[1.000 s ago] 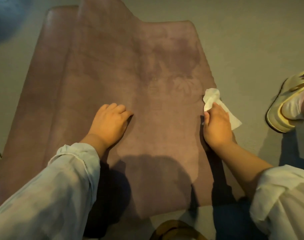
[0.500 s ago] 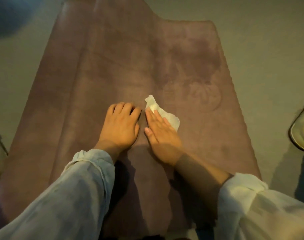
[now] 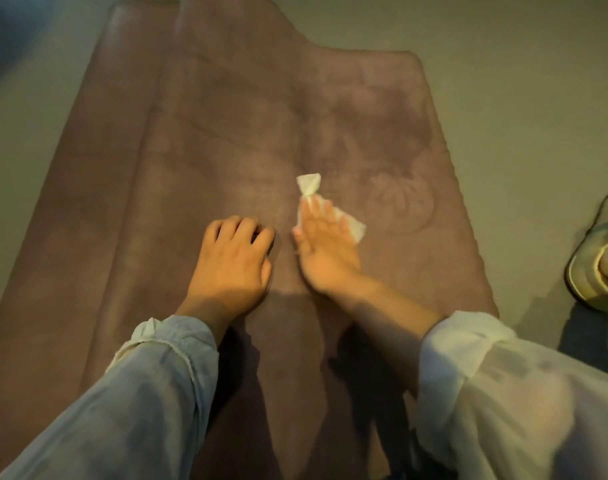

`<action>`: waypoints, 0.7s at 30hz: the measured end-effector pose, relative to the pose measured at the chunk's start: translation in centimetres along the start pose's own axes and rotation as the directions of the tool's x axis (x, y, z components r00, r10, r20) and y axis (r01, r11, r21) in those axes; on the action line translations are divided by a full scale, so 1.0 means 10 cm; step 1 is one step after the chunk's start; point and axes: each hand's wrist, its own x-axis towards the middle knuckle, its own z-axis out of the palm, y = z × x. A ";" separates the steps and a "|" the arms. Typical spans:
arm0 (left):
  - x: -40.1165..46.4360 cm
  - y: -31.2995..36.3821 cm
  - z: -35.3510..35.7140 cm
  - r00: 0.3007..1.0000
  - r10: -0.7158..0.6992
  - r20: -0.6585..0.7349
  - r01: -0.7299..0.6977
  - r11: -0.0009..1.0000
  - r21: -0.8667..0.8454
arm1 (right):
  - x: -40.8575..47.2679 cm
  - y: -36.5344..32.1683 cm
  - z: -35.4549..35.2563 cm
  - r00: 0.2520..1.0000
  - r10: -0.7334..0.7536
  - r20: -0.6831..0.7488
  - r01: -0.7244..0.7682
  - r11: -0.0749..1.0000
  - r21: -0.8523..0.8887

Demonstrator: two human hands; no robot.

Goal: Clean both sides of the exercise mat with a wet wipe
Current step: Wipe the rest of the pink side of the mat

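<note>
The right hand lies flat with its fingers straight and close together, palm down on the wet wipe, pressing it to the exercise mat rather than pinching it; a twisted tail of the wipe sticks out on the far side of the fingertips and another corner shows to the right of them. That flat grip suits the job, since an open palm spreads pressure over the cloth and lets it slide across the surface. The fingers are blurred, so whether any of them hooks the wipe's edge I cannot tell. Just to the left, near but not touching, the left hand rests on the mat with its fingers bent and knuckles raised, holding nothing; it likely serves as a brace to keep the mat from shifting under the strokes. The mat lies spread on the floor, its left part doubled over in a long lengthwise fold, with a faint flower pattern to the right of the wipe. A sandalled foot stands on the floor at the right edge, well apart from the mat.
</note>
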 end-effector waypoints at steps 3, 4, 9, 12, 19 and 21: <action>0.00 0.00 0.00 1.000 0.002 -0.020 -0.002 1.000 -0.026 | -0.14 -0.13 0.10 0.990 -0.132 -0.038 0.134 0.989 0.056; 0.00 0.00 0.00 1.000 0.001 -0.029 -0.002 1.000 -0.029 | -0.12 -0.02 0.09 0.990 -0.125 -0.063 0.125 0.992 -0.005; -0.01 0.01 0.02 0.999 -0.005 -0.037 0.004 0.999 -0.039 | 0.19 0.71 -0.27 0.950 0.255 -0.180 -0.285 0.943 -0.170; -0.02 0.00 0.03 0.999 0.006 -0.052 -0.008 0.999 -0.035 | 0.24 1.08 -0.49 0.820 0.523 -0.234 -0.542 0.840 -0.020; -0.02 -0.02 0.05 0.995 0.019 -0.094 -0.023 0.999 -0.038 | -0.17 0.65 -0.14 0.963 0.229 -0.140 -0.255 0.944 -0.208; -0.02 -0.01 0.04 0.994 0.027 -0.107 -0.031 0.999 -0.042 | -0.13 0.73 -0.20 0.981 0.150 -0.126 -0.175 0.958 -0.225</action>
